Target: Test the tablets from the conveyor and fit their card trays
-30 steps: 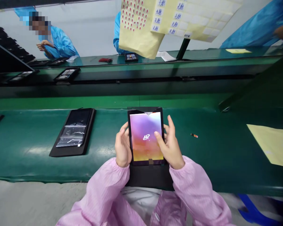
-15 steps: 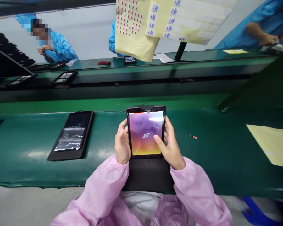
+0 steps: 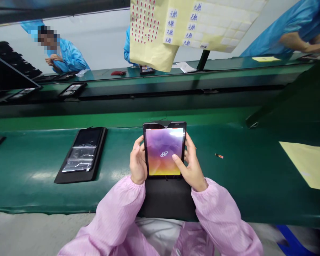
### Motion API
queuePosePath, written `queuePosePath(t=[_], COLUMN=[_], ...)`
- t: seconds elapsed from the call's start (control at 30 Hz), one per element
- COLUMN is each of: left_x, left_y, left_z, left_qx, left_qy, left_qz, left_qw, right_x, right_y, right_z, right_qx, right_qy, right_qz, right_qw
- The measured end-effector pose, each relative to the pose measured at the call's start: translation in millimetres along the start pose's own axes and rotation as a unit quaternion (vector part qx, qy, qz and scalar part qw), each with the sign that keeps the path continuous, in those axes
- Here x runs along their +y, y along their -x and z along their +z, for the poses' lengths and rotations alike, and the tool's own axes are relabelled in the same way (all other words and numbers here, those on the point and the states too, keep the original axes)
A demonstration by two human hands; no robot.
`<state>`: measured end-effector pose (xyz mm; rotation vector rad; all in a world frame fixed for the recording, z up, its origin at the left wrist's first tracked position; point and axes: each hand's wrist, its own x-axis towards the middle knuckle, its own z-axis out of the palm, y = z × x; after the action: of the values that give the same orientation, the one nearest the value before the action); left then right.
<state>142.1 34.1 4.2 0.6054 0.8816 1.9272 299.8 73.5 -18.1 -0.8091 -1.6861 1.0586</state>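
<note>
Next item: one tablet point(image 3: 163, 152), held in front of my chest, its long axis running straight away from me and its lit screen facing up at me. The screen shows a purple-to-yellow wash with a white logo. My left hand point(image 3: 137, 161) holds its left edge and my right hand point(image 3: 192, 165) its right edge, so the two hands are apart, clamped on either side, and neither is nearer to it. My right thumb point(image 3: 176, 159) lies on the glass, low and right of the logo; my left fingers curl around the edge. Pink sleeves point(image 3: 117, 209) cover both forearms.

Under the tablet's near edge: a black mat point(image 3: 166, 199); I cannot tell whether the tablet bears on it. Both lie on a green tabletop point(image 3: 29, 192).

Also on it, to my left: a second tablet in a clear sleeve on a black tray point(image 3: 82, 154). To my right: a small orange-tipped part point(image 3: 219, 155) and a yellow sheet point(image 3: 306, 163).

Beyond: a further green belt point(image 3: 149, 80), a hanging label sheet point(image 3: 194, 25) and a co-worker in a blue coat point(image 3: 69, 58).
</note>
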Motion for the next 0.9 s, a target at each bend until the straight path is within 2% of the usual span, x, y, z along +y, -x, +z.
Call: queuePosePath(t=[0.1, 0.2, 0.33, 0.4, 0.5, 0.57, 0.73, 0.9], left_x=[13, 37, 70, 79, 80, 77, 71, 75], left_y=[-13, -30, -45, -49, -52, -53, -53, -46], left_z=[4.4, 15.6, 36.7, 46.1, 54.4, 55.6, 50.5, 49.3], left_qx=[-0.02, -0.081, -0.183, -0.21, -0.216, -0.212, -0.226, -0.211], left_qy=[-0.001, -0.067, -0.239, -0.319, -0.397, -0.416, -0.4, -0.38], left_qz=[0.024, 0.065, 0.084, 0.076, 0.079, 0.094, 0.13, 0.135], left_qw=[1.0, 0.992, 0.95, 0.921, 0.889, 0.879, 0.879, 0.89], right_x=[-2, -4, -1, 11, 37, 54, 75, 79], right_y=[1, 4, 3, -3, -15, -20, -23, -27], right_z=[1, 0, -19, -38, -64, -73, -72, -71], right_qx=[-0.008, -0.019, -0.03, 0.01, 0.087, 0.102, 0.098, 0.084], right_qy=[-0.013, -0.021, -0.006, 0.095, 0.284, 0.343, 0.386, 0.368], right_qz=[-0.012, -0.021, -0.031, 0.005, 0.107, 0.15, 0.188, 0.21], right_qw=[1.0, 0.999, 0.999, 0.995, 0.949, 0.922, 0.898, 0.902])
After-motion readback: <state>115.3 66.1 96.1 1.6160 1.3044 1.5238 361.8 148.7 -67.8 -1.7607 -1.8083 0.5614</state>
